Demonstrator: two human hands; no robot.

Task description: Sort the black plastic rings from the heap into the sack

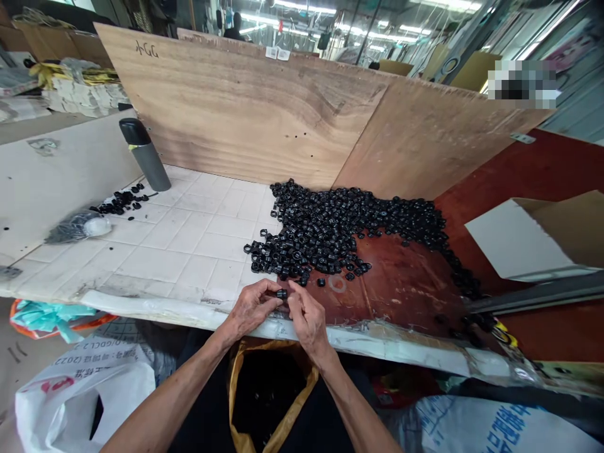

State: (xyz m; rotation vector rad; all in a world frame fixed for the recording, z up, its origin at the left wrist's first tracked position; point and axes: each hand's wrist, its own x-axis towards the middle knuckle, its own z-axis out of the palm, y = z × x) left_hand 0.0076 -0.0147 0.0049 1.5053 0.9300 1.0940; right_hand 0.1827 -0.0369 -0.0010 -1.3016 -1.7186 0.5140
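Item: one small black ring-shaped plastic part [282,294], pinched between the fingertips of the left hand [250,309] and the right hand [306,316]. Hands drawn together over the near table edge, both closed on the part from opposite sides.

Handling note, as a judgement: a part this small wants a light fingertip grip, kept low over the table so that a slip drops it on the surface and not past the edge; whether one piece or two mated pieces sit between the fingers cannot be told.

Stock: a broad heap of like black plastic rings [340,229], just beyond the hands. A smaller scatter of black rings [123,200] at far left, near an upright grey bottle with a black cap [144,154].

Below the edge: an open yellow-lined bag [268,393], dark inside.

Surface: white tile-patterned sheet [189,233] on the left, worn red-brown board [401,283] on the right, plywood panels [245,107] standing behind.

Room: workshop, strip lights overhead, cardboard box [533,236] at right.
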